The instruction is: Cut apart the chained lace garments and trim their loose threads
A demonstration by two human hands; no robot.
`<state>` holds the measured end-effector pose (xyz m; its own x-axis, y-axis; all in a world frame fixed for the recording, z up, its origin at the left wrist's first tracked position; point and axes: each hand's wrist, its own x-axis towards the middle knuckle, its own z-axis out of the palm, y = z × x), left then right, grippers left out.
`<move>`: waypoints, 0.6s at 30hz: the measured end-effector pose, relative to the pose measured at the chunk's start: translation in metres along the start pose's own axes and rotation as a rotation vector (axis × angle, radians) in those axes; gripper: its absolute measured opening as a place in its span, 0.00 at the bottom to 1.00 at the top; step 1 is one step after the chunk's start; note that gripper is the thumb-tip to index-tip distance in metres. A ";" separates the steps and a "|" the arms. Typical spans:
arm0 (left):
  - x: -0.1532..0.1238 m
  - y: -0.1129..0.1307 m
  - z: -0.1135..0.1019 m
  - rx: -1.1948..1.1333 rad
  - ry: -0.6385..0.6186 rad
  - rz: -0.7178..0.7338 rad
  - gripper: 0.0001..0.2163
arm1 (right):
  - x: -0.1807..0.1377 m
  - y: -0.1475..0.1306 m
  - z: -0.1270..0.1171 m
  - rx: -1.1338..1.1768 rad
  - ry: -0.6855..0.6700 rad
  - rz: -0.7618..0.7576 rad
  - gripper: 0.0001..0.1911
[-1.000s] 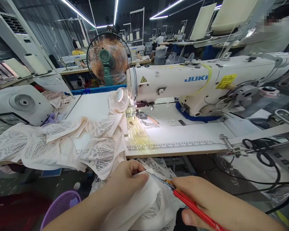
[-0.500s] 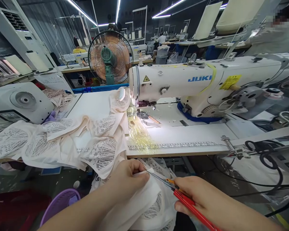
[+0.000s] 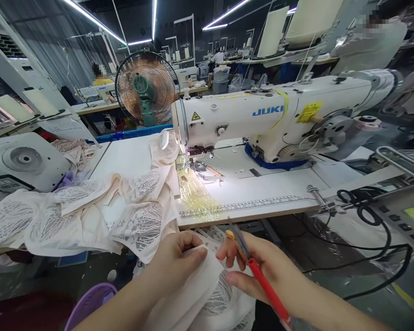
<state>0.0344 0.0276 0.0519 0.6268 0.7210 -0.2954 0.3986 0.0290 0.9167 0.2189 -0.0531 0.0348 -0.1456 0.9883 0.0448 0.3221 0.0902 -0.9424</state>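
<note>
**Holding lace panel and snips just below the table edge**

Left hand (image 3: 174, 262): fingers curled in, thumb and fingertips pinching the upper edge of a cream lace panel (image 3: 207, 294). The panel sits low in the frame, below the front edge of the table (image 3: 279, 209), and drapes down between the two hands.

Right hand (image 3: 262, 271): closed around red-handled snips (image 3: 264, 282). The handle runs back along the palm toward the wrist. The blades point up and away, with the tips just under the table edge. Blades are off the cloth; can't tell if they're parted. Right forefinger and thumb tips sit just beside the left fingertips, over the panel. Contact with the cloth is not clear.

On the table:
- White JUKI sewing machine (image 3: 262, 119), needle light on, bright patch on the bed.
- Printed scale (image 3: 244, 205) along the front edge.
- Heap of matching lace pieces (image 3: 89, 211) left of the needle, spilling over the front edge near the left hand.

Around:
- Second machine (image 3: 24, 161) far left, standing fan (image 3: 146, 87) behind the table.
- Purple basket (image 3: 89, 305) on the floor below the left forearm.
- Black cables (image 3: 365, 220) hanging at right.
- One co-worker (image 3: 369, 41) top right and a person in yellow (image 3: 101, 78) at a bench far back left, both well apart from the hands.
</note>
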 end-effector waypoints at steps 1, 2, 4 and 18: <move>0.000 0.000 0.000 0.019 -0.001 0.011 0.08 | 0.002 -0.002 0.006 -0.009 0.011 0.012 0.09; 0.000 -0.001 0.000 0.046 -0.004 0.024 0.09 | 0.005 -0.004 0.011 -0.022 0.026 0.024 0.09; -0.005 -0.003 -0.001 0.142 0.039 0.099 0.09 | 0.009 -0.007 0.020 -0.044 0.065 0.007 0.09; -0.136 -0.108 -0.064 0.928 0.646 -0.079 0.18 | 0.028 -0.065 0.017 0.094 0.266 -0.399 0.10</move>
<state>-0.1367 -0.0299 0.0103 0.2215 0.9703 0.0973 0.9329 -0.2399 0.2685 0.1782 -0.0331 0.0916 0.0071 0.8771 0.4803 0.2024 0.4691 -0.8596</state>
